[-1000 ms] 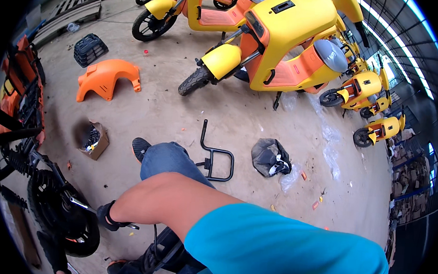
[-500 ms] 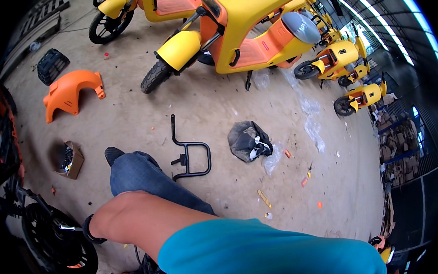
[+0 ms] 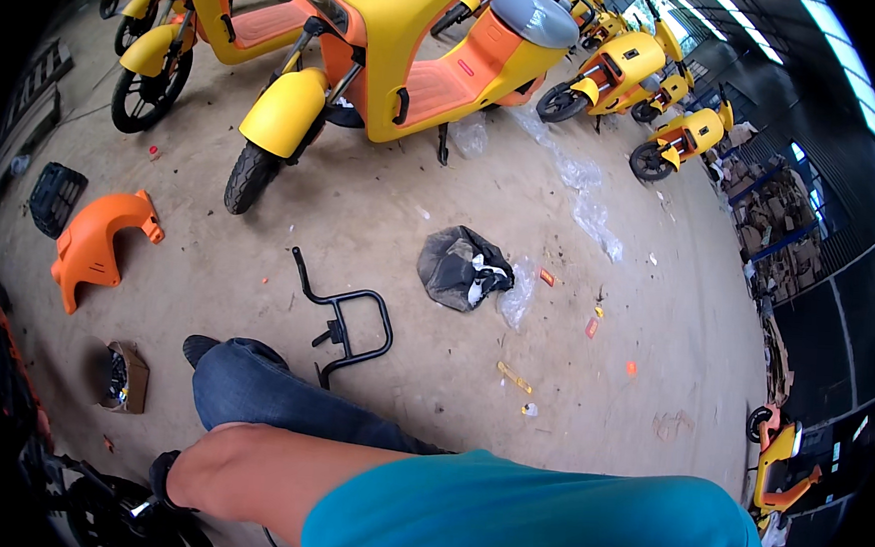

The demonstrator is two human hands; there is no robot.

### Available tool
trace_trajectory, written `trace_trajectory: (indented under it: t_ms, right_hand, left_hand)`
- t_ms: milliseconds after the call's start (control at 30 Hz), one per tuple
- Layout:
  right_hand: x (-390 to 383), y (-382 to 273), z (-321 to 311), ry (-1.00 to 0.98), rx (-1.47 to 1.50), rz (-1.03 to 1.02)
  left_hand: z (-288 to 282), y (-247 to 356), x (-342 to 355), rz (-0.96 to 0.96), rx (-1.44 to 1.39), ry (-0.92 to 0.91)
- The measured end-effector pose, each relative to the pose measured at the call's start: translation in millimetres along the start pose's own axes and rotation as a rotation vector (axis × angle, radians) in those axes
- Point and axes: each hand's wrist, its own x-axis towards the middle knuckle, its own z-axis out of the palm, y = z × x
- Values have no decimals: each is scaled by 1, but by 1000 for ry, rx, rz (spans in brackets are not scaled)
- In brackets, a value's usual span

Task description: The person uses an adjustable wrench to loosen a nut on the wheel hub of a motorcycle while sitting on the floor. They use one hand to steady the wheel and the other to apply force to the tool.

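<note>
A yellow-and-orange scooter (image 3: 385, 70) dominates the upper part of the view, standing on the dusty floor with more scooters of the same colours beside and behind it. Across the bottom stretches a teal sleeve (image 3: 533, 520), its bare right forearm (image 3: 275, 469) reaching left, just below a bent knee in blue jeans (image 3: 270, 394). A dark wheel (image 3: 107, 524) sits at the lower left, cut off by the bottom edge. An orange curved panel (image 3: 104, 243) lies at the left; a black tubular frame (image 3: 391, 329) lies beyond the knee, near a crumpled black bag (image 3: 448, 269). Smaller is an open carton (image 3: 132, 380) of small parts. The right hand (image 3: 161, 479) is just beside the wheel — mostly hidden, so I cannot tell its grip — and close to a shiny metal piece (image 3: 141, 508).
</note>
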Motion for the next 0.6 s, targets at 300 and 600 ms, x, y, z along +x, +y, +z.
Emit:
trace_trajectory:
  t_ms: [300,600]
  right_hand:
    - [-13,16,-10,1,-7,29]
    - [18,32,15,54,-209,43]
  left_hand:
    - [8,3,13,-26,-50,-28]
    - [-30,-78,4,-183,-37,181]
